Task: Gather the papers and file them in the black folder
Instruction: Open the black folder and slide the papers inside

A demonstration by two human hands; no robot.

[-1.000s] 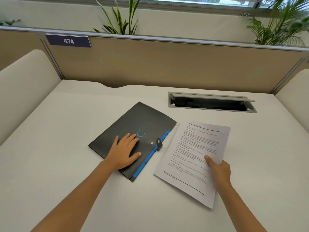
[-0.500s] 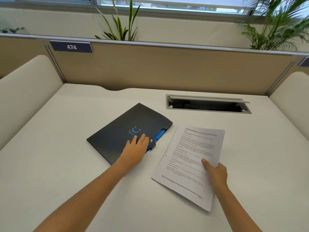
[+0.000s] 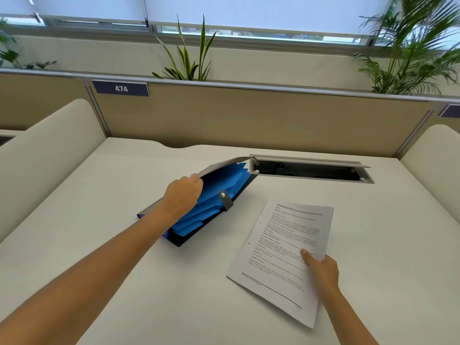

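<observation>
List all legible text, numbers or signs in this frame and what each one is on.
"474": white digits on the dark blue plate on the partition's top edge.
Papers held by the right hand: printed lines, too small to read.
Second blue plate, far right: cut off, unreadable.
Folder opened by the left hand: no text showing.

The single head-worn wide-angle camera is looking forward and down from close above the desk [image 3: 104,220], facing the partition [image 3: 249,120] and window [image 3: 249,11].

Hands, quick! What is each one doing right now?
Left hand: closed on the folder flap, lifting it open.
Right hand: closed on the papers, thumb on top.
</observation>
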